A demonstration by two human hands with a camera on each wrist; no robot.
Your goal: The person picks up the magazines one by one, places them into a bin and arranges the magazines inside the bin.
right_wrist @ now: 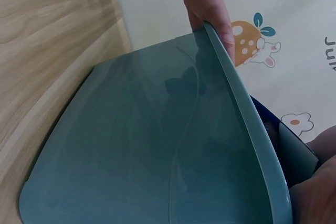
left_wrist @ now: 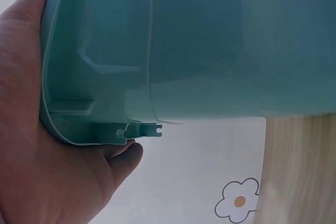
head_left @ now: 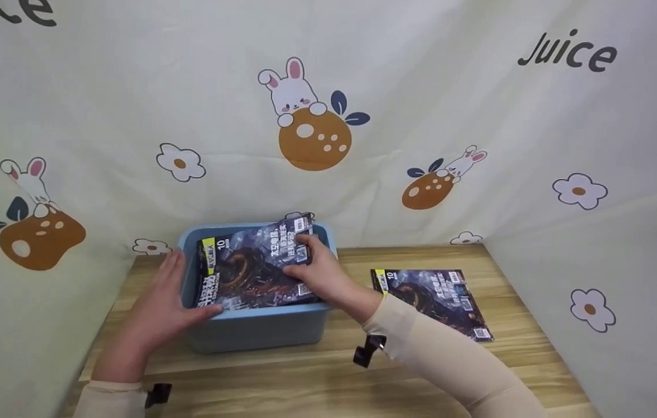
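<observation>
A blue plastic bin (head_left: pixel 259 331) stands on the wooden table, holding a dark magazine (head_left: pixel 259 261) with a yellow corner strip. The magazine lies tilted, its far right corner above the rim. My right hand (head_left: pixel 328 278) grips its right side, thumb on the cover; in the right wrist view, that hand (right_wrist: pixel 317 192) is partly cut off beside the magazine's edge (right_wrist: pixel 294 150). My left hand (head_left: pixel 163 305) holds the bin's near left corner, thumb over the front rim. The left wrist view shows the hand (left_wrist: pixel 47 145) around the bin's rim (left_wrist: pixel 46 77). What lies under the magazine is hidden.
Another magazine (head_left: pixel 433 299) with a matching cover lies flat on the table (head_left: pixel 282 383), right of the bin. A pale printed cloth (head_left: pixel 224 104) with rabbits and oranges hangs behind and at both sides. Black clips (head_left: pixel 366 351) sit at both wrists.
</observation>
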